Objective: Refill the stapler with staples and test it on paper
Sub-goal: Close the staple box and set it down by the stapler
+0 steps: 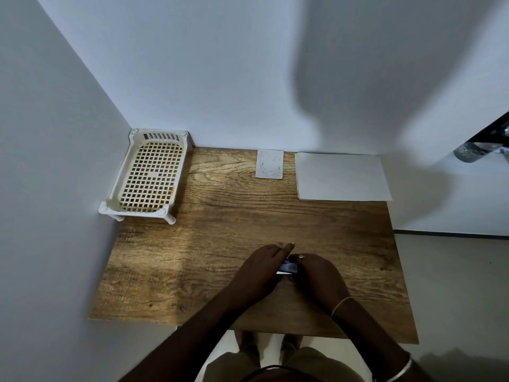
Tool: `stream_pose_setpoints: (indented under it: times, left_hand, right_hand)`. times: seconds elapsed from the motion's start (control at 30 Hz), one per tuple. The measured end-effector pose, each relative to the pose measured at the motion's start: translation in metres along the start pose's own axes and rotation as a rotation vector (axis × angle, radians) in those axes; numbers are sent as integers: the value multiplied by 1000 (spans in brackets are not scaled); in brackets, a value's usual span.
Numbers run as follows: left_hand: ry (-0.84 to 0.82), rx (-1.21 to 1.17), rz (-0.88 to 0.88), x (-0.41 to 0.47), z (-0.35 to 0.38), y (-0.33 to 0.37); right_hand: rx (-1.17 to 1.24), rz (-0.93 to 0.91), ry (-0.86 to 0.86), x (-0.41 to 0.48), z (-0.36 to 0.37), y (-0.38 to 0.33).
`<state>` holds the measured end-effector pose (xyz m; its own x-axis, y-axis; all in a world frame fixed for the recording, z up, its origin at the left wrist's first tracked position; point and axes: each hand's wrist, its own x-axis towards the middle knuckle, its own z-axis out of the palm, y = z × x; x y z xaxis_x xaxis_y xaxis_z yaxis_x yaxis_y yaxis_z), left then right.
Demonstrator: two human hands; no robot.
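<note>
Both forearms bare here. The right hand [316, 274] wears a small silver ring [302, 256], with a thin yellow thread [341, 304] round the wrist and a pale narrow bangle [399, 371] higher up. Olive-khaki trousers [316, 362] below.

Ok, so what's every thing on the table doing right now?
Basket: upright, back left corner.
Small paper: lying flat, small marks on it.
Paper stack: lying flat, untouched.
Blue-and-white object: mostly hidden, held between both hands.
Left hand: holds the object.
Right hand: holds the object.
</note>
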<state>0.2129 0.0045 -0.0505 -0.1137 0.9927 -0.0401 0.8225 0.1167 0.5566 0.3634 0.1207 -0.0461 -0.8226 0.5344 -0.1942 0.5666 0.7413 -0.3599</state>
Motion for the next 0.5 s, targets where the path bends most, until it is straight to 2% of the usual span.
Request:
stream_pose_setpoints:
  times: [0.33, 0.5]
  left_hand:
    - [13, 18, -5, 8, -3, -5]
    - [50, 26, -11, 10, -14, -15]
  right_hand:
    - [62, -49, -14, 10, -8, 3]
    - [84, -83, 35, 24, -16, -6]
